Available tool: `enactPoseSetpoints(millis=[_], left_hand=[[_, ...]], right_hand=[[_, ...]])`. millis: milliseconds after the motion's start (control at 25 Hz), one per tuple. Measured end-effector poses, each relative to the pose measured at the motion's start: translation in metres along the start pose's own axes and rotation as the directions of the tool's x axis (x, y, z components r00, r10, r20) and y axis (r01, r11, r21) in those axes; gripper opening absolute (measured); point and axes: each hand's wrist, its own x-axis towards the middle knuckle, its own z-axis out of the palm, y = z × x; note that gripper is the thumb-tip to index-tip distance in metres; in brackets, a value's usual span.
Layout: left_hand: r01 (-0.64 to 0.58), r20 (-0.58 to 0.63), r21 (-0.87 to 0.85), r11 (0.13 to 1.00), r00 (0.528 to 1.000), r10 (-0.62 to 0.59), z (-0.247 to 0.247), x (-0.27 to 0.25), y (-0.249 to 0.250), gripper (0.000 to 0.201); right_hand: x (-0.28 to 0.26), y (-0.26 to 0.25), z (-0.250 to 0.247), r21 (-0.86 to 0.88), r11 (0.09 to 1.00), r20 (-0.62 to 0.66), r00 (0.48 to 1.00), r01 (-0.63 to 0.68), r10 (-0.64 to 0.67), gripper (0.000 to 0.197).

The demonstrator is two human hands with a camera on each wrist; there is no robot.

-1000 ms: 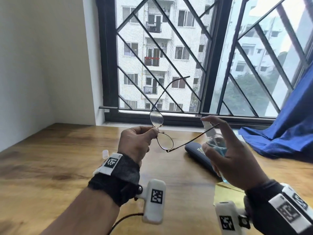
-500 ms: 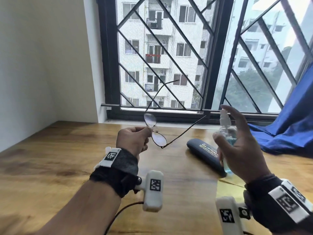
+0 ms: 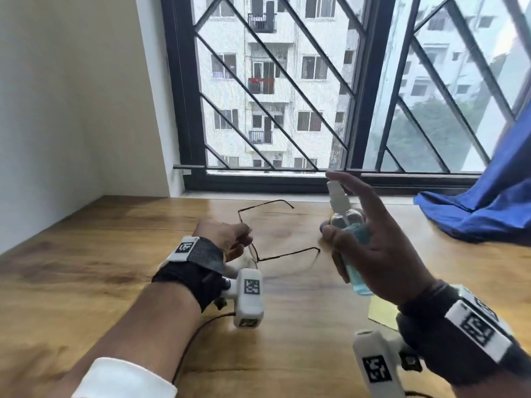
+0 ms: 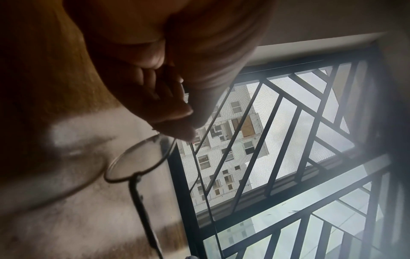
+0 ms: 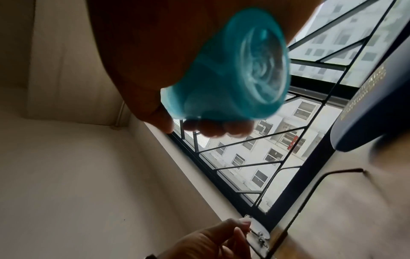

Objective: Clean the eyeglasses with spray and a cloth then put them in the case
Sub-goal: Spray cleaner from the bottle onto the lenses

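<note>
Eyeglasses (image 3: 253, 225) lowered, left fingers (image 3: 244, 235) pinching; right hand (image 3: 382, 248) gripping spray bottle (image 3: 349, 234), hiding case.

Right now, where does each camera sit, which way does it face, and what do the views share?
Head: worn on the head, facing down at the wooden table and window; both forearms show.
Left wrist: looks along the left hand pinching the eyeglasses.
Right wrist: looks up along the right hand gripping the blue spray bottle.
Shared: the eyeglasses and the window grille.
</note>
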Motion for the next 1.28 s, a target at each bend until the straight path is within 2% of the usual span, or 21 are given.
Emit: enactPoseSetpoints(millis=[120, 240, 360, 440, 520, 600, 640, 680, 840, 960, 1080, 1160, 1280], left_hand=[[0.058, 0.034, 0.001, 0.998, 0.998, -0.058, -0.001, -0.002, 0.000, 0.020], [0.084, 0.032, 0.098, 0.992, 0.996, -0.088, -0.018, 0.002, 0.019, 0.023], [0.024, -0.108, 0.133, 0.991, 0.994, -0.010, -0.062, 0.015, 0.044, 0.025], [-0.006, -0.232, 0.212, 0.977, 0.971, 0.057, -0.090, 0.026, 0.046, 0.023], [0.055, -0.256, 0.314, 0.948, 0.966, 0.028, -0.102, 0.032, 0.038, 0.035], [0.126, -0.210, 0.365, 0.923, 0.976, -0.051, -0.102, 0.033, 0.029, 0.055], [0.140, -0.186, 0.386, 0.912, 0.980, -0.072, -0.100, 0.035, 0.025, 0.058], [0.139, -0.169, 0.407, 0.903, 0.983, -0.076, -0.099, 0.037, 0.023, 0.055], [0.091, -0.129, 0.477, 0.874, 0.991, -0.033, -0.094, 0.039, 0.018, 0.023], [0.030, -0.112, 0.369, 0.929, 0.994, 0.012, -0.083, 0.035, 0.020, 0.013], [-0.110, 0.047, 0.083, 0.990, 0.993, 0.107, -0.060, 0.021, 0.032, 0.030], [-0.190, 0.207, -0.098, 0.977, 0.956, 0.207, -0.035, -0.001, 0.041, 0.027], [-0.261, 0.412, -0.216, 0.941, 0.849, 0.330, 0.004, -0.039, 0.041, 0.024]], right_hand=[[0.000, 0.005, 0.001, 0.035, 0.999, 0.045, 0.999, -0.030, 0.029, 0.067], [0.001, 0.009, 0.001, 0.068, 0.997, 0.050, 0.998, -0.037, 0.033, 0.068], [0.001, 0.007, 0.003, 0.108, 0.992, 0.068, 0.996, -0.059, 0.052, 0.068], [0.000, 0.005, 0.005, 0.132, 0.988, 0.075, 0.994, -0.083, 0.073, 0.067], [0.000, 0.003, 0.007, 0.150, 0.983, 0.087, 0.992, -0.101, 0.088, 0.067], [0.000, 0.001, 0.008, 0.147, 0.983, 0.091, 0.991, -0.108, 0.095, 0.068], [0.000, 0.001, 0.008, 0.143, 0.984, 0.089, 0.992, -0.107, 0.095, 0.068], [0.000, 0.001, 0.008, 0.138, 0.985, 0.086, 0.992, -0.106, 0.095, 0.068], [0.000, 0.004, 0.007, 0.141, 0.984, 0.081, 0.991, -0.113, 0.102, 0.069], [0.001, 0.005, 0.007, 0.133, 0.984, 0.096, 0.989, -0.122, 0.110, 0.068], [0.001, 0.011, 0.007, 0.147, 0.980, 0.114, 0.987, -0.132, 0.115, 0.069], [0.001, 0.014, 0.007, 0.134, 0.980, 0.148, 0.981, -0.147, 0.127, 0.072], [-0.001, 0.017, 0.009, 0.117, 0.976, 0.198, 0.967, -0.183, 0.158, 0.075]])
